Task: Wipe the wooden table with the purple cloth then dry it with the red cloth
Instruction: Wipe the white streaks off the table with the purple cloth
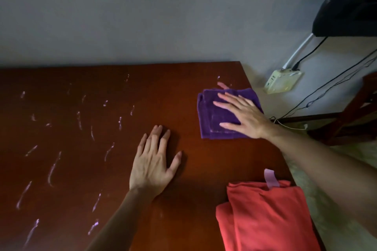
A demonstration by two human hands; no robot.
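The folded purple cloth (216, 117) lies near the far right corner of the dark wooden table (85, 169). My right hand (243, 115) presses flat on it, fingers spread, pointing left. My left hand (154, 162) rests flat on the bare wood in the middle, holding nothing. The red cloth (269, 218), folded, with a pink tag, sits at the near right edge of the table. Several pale wet streaks (53, 169) mark the left half of the tabletop.
A grey wall (142, 10) stands right behind the table. On the floor to the right are a cream power strip (282, 80) with black cables, a dark wooden chair frame (350, 116) and a black object (348, 4) at top right.
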